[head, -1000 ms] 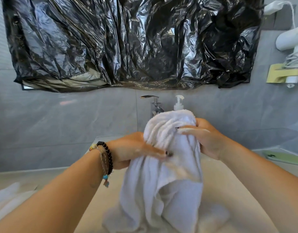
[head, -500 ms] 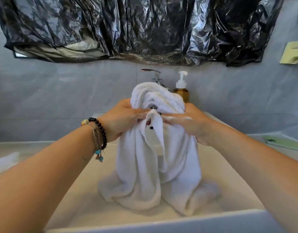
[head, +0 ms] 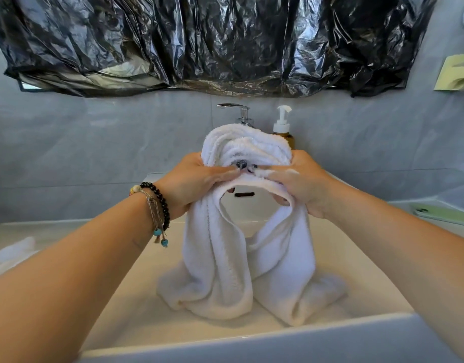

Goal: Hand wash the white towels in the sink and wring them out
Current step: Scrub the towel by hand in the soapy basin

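Looking down from the head camera, the left hand (head: 196, 179) and the right hand (head: 299, 183) sit close together, both squeezing the top of the white towel (head: 241, 247); its two ends hang down into the sink (head: 136, 310) and rest on the bottom. Soapy fingers could slip and let it flop down; the soap bottle (head: 283, 129) just behind might get knocked over.

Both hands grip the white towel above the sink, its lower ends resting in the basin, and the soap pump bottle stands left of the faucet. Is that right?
Not quite. In the head view the soap pump bottle stands right of the faucet, not left. The rest holds: the left hand and right hand grip the white towel above the sink, its lower ends resting in the basin.
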The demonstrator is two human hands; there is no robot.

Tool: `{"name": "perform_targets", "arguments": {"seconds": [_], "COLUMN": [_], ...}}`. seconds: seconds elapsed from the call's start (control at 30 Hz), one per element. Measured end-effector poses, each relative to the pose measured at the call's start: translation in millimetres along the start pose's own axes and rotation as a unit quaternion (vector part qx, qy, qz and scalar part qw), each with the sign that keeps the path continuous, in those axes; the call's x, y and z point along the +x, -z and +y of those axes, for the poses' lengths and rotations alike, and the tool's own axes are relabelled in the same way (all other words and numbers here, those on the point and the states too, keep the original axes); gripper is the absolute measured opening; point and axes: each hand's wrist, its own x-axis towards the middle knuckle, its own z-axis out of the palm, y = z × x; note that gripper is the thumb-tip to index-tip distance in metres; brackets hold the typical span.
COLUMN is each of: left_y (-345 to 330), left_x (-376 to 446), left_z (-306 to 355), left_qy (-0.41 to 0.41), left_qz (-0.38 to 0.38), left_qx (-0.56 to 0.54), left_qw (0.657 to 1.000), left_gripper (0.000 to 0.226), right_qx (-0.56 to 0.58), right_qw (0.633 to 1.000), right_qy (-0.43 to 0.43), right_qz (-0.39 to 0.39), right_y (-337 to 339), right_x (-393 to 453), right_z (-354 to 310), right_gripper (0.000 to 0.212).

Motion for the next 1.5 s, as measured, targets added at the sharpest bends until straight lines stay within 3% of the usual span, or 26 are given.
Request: {"name": "perform_targets", "arguments": {"seconds": [0.1, 0.2, 0.3, 0.4, 0.53, 0.63, 0.77, 0.9, 0.93, 1.0, 1.07, 1.17, 1.23, 1.37, 1.43, 1.5], "left_y": [2, 4, 10, 14, 6, 2, 0, -1, -2, -5, -13, -16, -9, -1, -14, -29], "left_x": [3, 2, 5, 7, 7, 7, 6, 9, 10, 15, 18, 16, 17, 21, 17, 12], "left_z": [-2, -3, -5, -9, -12, -16, -11, -4, -3, -4, -2, 4, 7, 8, 7, 10], "left_qy": [0.007, 0.002, 0.001, 0.005, 0.040, 0.053, 0.025, 0.024, 0.032, 0.020, 0.015, 0.021, 0.007, -0.060, -0.041, -0.024], "left_qz": [-0.024, -0.028, -0.022, -0.049, -0.097, -0.105, -0.047, 0.032, 0.068, 0.155, 0.217, 0.249, 0.260, 0.225, 0.204, 0.172], "left_qx": [-0.013, -0.024, -0.055, -0.071, -0.063, -0.067, -0.113, -0.140, -0.148, -0.158, -0.131, -0.109, -0.113, -0.120, -0.111, -0.134], "left_qw": [1.000, 0.999, 0.998, 0.996, 0.992, 0.991, 0.992, 0.989, 0.986, 0.975, 0.967, 0.962, 0.959, 0.965, 0.972, 0.976], "left_gripper": [0.010, 0.019, 0.046, 0.055, 0.046, 0.040, 0.030, 0.069, 0.073, 0.051, 0.037, 0.037, 0.036, 0.021, 0.023, 0.035], "right_qx": [0.018, 0.029, 0.020, -0.008, 0.019, -0.011, -0.059, -0.035, -0.060, -0.127, -0.184, -0.226, -0.235, -0.246, -0.312, -0.295], "right_qw": [1.000, 0.995, 0.986, 0.996, 0.998, 0.994, 0.991, 0.983, 0.976, 0.957, 0.941, 0.929, 0.925, 0.918, 0.898, 0.903], "right_qy": [-0.003, -0.054, -0.077, -0.039, 0.046, 0.096, 0.111, 0.142, 0.157, 0.176, 0.142, 0.071, 0.084, 0.165, 0.125, 0.072], "right_qz": [0.012, -0.079, -0.145, -0.085, 0.026, 0.055, 0.050, 0.109, 0.138, 0.194, 0.247, 0.284, 0.288, 0.264, 0.284, 0.305], "right_y": [2, 4, 1, -1, 7, 11, 11, -20, -38, -70, -80, -73, -81, -95, -73, -50], "right_x": [2, -2, -5, -3, 3, 6, 6, 4, 5, 11, 26, 46, 41, 13, 26, 43], "right_z": [2, 3, 4, 5, 6, 9, 8, 0, -3, -11, -20, -31, -27, -19, -24, -31], "right_gripper": [0.010, 0.024, 0.030, 0.021, 0.012, 0.013, 0.015, 0.013, 0.021, 0.039, 0.041, 0.047, 0.049, 0.045, 0.044, 0.044]}}
